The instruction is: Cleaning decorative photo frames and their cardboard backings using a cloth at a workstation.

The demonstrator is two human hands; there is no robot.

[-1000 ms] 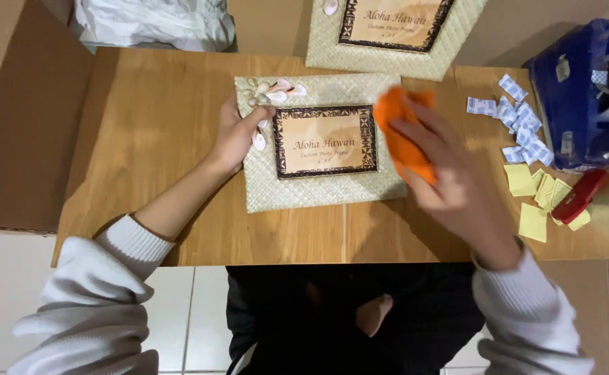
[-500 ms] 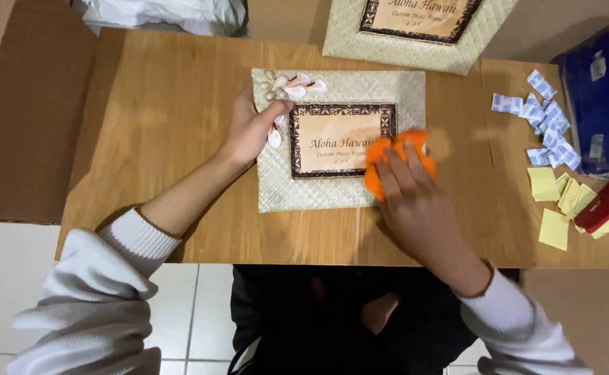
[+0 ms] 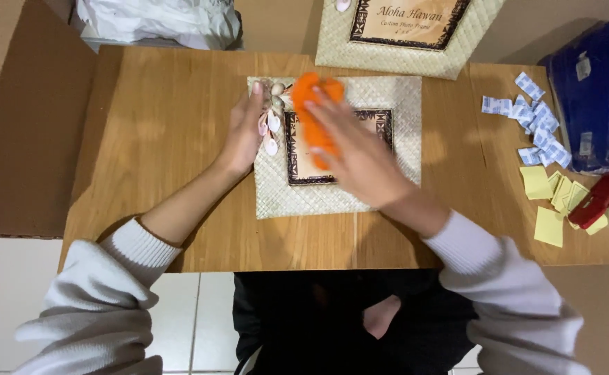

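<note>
Head view, looking straight down. Right hand [image 3: 360, 163] laid flat over an orange cloth [image 3: 315, 114], grip spread, fingers pressing the cloth down rather than pinching it, palm over the glass of a woven photo frame [image 3: 339, 198]; likely pressed so to rub the glass and dark inner border. Cloth bunched toward the frame's upper left, partly blurred, partly hidden under the fingers. Left hand [image 3: 245, 135] resting on the frame's left edge, grip open and flat, fingertips just beside a cluster of small shells [image 3: 273, 114] glued at the corner; seemingly placed there to pin the frame against sliding under the rubbing.

Frame lying flat near the middle of a wooden desk [image 3: 151, 139], square to its front edge and close to the body, within easy reach of both arms. Pale grey sleeves [image 3: 103, 292] pushed back from both wrists, clear of the work.

Farther out: second woven frame [image 3: 415, 52] of the same kind at the far edge, partly out of view, just behind the first. White plastic bag [image 3: 158, 21] at the far left corner. At the right, well apart from the hands: scattered small blue-and-white packets [image 3: 533, 121], yellow paper squares [image 3: 547, 201], a red tool [image 3: 599, 200] touching them, a blue container [image 3: 593, 97] at the desk's end. Brown cardboard [image 3: 12, 125] along the left side; white floor tiles [image 3: 200, 319] below.
</note>
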